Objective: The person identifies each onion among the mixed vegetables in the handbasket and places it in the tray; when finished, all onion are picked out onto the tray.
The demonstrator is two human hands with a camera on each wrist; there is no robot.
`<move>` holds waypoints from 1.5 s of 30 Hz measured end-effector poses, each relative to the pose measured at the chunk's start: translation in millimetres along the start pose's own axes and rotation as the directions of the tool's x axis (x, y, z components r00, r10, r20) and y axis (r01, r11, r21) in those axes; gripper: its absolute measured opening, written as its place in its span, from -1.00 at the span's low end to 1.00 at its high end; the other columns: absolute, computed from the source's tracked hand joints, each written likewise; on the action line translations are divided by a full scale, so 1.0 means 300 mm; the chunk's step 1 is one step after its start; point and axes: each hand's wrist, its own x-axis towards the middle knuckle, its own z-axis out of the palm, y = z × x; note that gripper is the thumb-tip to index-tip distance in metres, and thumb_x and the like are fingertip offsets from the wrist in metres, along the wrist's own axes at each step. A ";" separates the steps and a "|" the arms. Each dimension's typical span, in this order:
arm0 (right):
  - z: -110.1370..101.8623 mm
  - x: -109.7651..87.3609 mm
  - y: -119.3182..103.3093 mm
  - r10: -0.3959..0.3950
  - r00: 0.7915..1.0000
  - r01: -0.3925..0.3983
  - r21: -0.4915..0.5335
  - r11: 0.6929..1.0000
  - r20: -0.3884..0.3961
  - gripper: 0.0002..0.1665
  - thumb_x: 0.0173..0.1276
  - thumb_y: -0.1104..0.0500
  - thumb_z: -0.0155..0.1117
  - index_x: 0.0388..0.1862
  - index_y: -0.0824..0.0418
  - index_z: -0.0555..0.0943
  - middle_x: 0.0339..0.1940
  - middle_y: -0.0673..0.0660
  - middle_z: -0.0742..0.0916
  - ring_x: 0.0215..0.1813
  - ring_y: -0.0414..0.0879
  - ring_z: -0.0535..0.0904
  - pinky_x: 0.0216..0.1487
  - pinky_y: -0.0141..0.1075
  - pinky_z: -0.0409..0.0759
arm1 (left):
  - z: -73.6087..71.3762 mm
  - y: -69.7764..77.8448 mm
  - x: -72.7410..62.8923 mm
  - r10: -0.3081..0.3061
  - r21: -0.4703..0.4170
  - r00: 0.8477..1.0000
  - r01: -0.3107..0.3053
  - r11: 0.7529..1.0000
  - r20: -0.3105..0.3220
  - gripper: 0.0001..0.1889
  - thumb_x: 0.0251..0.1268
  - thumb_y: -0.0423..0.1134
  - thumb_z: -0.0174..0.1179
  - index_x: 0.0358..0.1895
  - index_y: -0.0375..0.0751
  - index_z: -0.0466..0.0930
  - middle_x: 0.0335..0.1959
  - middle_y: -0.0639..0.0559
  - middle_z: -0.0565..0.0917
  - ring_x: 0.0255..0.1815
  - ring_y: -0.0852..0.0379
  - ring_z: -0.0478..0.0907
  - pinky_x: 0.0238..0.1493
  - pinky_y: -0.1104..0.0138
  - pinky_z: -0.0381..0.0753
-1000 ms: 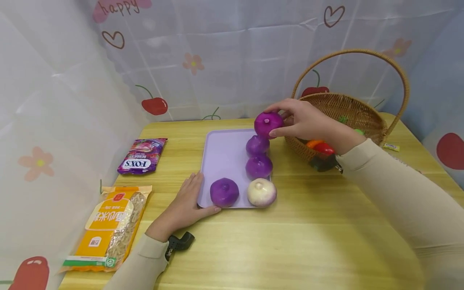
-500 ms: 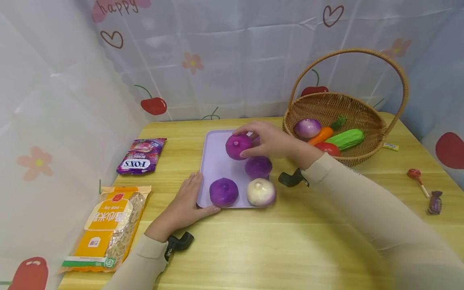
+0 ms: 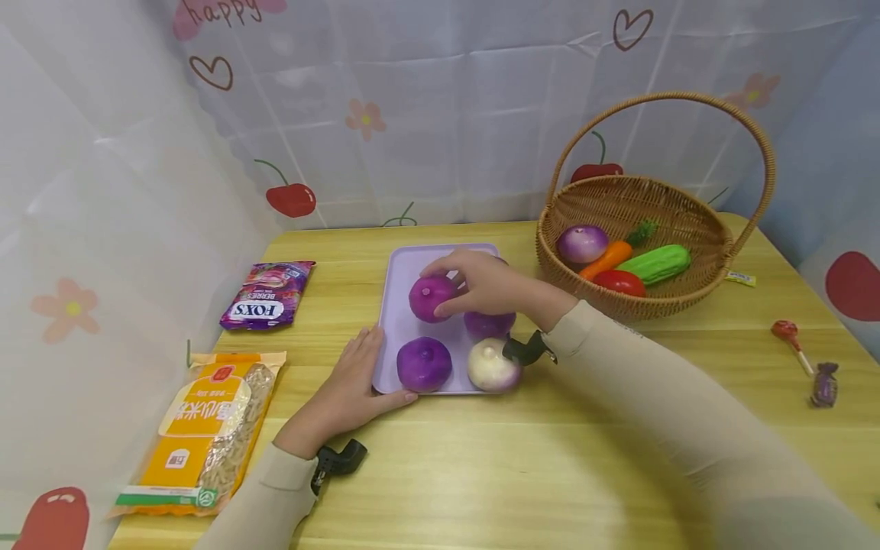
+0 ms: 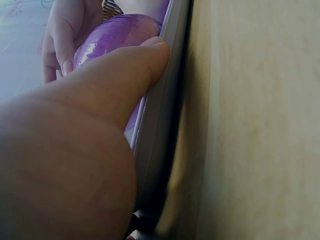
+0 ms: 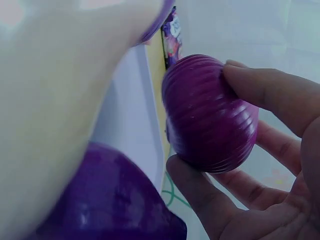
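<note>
In the head view my right hand (image 3: 474, 279) holds a magenta-purple onion (image 3: 431, 297) above the tray, thumb on its near side. The right wrist view shows this ribbed onion (image 5: 207, 115) between thumb and fingers. My left hand (image 3: 344, 389) lies at the left edge of the light purple tray (image 3: 406, 267), fingers straight, thumb along the near edge. A purple onion (image 3: 424, 365) sits in the tray's near left corner. A white onion (image 3: 491, 365) is at the near right. Behind it is another purple onion (image 3: 490, 324), partly covered by my right hand.
A wicker basket (image 3: 639, 307) stands at the back right, holding a purple-and-white onion, carrot, green vegetable and tomato. On the left lie a FOX'S candy bag (image 3: 268, 294) and a yellow food packet (image 3: 199, 435). A lollipop (image 3: 787, 336) and wrapped candy (image 3: 825, 384) lie at right.
My right hand has carried the magenta-purple onion left and nearer, from the tray's back right corner to over its middle. The basket's contents have come into view. My left hand has stayed put.
</note>
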 end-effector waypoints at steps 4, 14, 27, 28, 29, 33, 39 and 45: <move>0.011 0.009 -0.002 0.006 1.000 -0.006 -0.004 1.000 0.019 -0.32 0.32 0.17 0.62 0.39 0.24 0.62 0.28 0.11 0.70 0.12 0.08 0.71 0.06 -0.28 0.72 | -0.001 0.000 -0.002 0.002 -0.002 1.000 -0.002 1.000 -0.002 0.33 0.23 0.50 0.30 0.69 -0.43 -0.14 0.71 -0.30 -0.08 0.70 -0.24 -0.24 0.65 -0.02 -0.25; 0.015 0.034 0.001 0.051 0.993 -0.044 -0.073 0.996 0.102 -0.29 0.31 0.11 0.64 0.41 0.19 0.62 0.30 0.10 0.69 0.10 0.00 0.73 0.24 -0.16 0.64 | 0.004 -0.003 -0.002 -0.001 -0.005 1.000 0.001 1.000 -0.003 0.32 0.23 0.49 0.30 0.69 -0.44 -0.13 0.71 -0.29 -0.07 0.70 -0.25 -0.23 0.65 -0.03 -0.24; 0.031 0.100 -0.014 0.119 0.963 -0.080 -0.164 0.983 0.243 -0.33 0.36 0.11 0.59 0.42 0.13 0.61 0.30 0.11 0.70 0.25 -0.03 0.64 0.37 -0.16 0.51 | 0.002 0.001 -0.005 -0.002 -0.008 1.000 0.002 1.000 0.001 0.32 0.23 0.49 0.30 0.69 -0.43 -0.12 0.71 -0.29 -0.07 0.70 -0.25 -0.24 0.65 -0.03 -0.24; 0.032 0.103 -0.013 0.129 0.960 -0.089 -0.168 0.982 0.250 -0.34 0.37 0.10 0.58 0.42 0.12 0.61 0.30 0.11 0.69 0.26 -0.02 0.64 0.37 -0.15 0.51 | 0.002 0.001 -0.005 -0.002 -0.007 1.000 0.002 1.000 0.002 0.32 0.23 0.49 0.30 0.69 -0.42 -0.13 0.71 -0.28 -0.07 0.70 -0.25 -0.24 0.65 -0.03 -0.24; 0.033 0.106 -0.012 0.144 0.956 -0.102 -0.169 0.980 0.255 -0.35 0.39 0.10 0.57 0.42 0.10 0.60 0.30 0.11 0.69 0.26 -0.02 0.64 0.37 -0.14 0.52 | 0.003 0.001 -0.004 -0.002 -0.007 1.000 0.002 1.000 0.002 0.32 0.23 0.50 0.29 0.69 -0.42 -0.13 0.71 -0.28 -0.07 0.70 -0.25 -0.24 0.65 -0.03 -0.24; 0.034 0.113 -0.003 0.198 0.940 -0.155 -0.170 0.973 0.278 -0.39 0.43 0.11 0.52 0.43 0.08 0.59 0.32 0.11 0.67 0.27 0.00 0.64 0.34 -0.13 0.55 | 0.004 0.002 -0.001 -0.003 -0.006 1.000 0.003 1.000 0.006 0.32 0.23 0.50 0.29 0.70 -0.41 -0.13 0.71 -0.27 -0.07 0.70 -0.24 -0.24 0.65 -0.02 -0.25; 0.023 0.108 0.012 0.208 0.938 -0.173 -0.145 0.974 0.277 -0.39 0.42 0.16 0.52 0.41 0.16 0.58 0.33 0.17 0.65 0.25 0.00 0.66 0.31 -0.17 0.57 | -0.001 0.005 0.000 -0.004 -0.001 1.000 0.004 1.000 0.007 0.32 0.23 0.50 0.29 0.69 -0.42 -0.13 0.71 -0.28 -0.08 0.70 -0.23 -0.25 0.65 -0.01 -0.25; 0.006 0.093 0.012 0.205 0.938 -0.176 -0.124 0.977 0.279 -0.37 0.41 0.18 0.52 0.42 0.20 0.57 0.35 0.23 0.62 0.24 0.01 0.67 0.33 -0.16 0.56 | -0.002 0.004 0.000 -0.006 0.000 1.000 0.006 1.000 0.009 0.31 0.24 0.50 0.29 0.69 -0.43 -0.12 0.71 -0.28 -0.08 0.70 -0.24 -0.24 0.65 -0.02 -0.24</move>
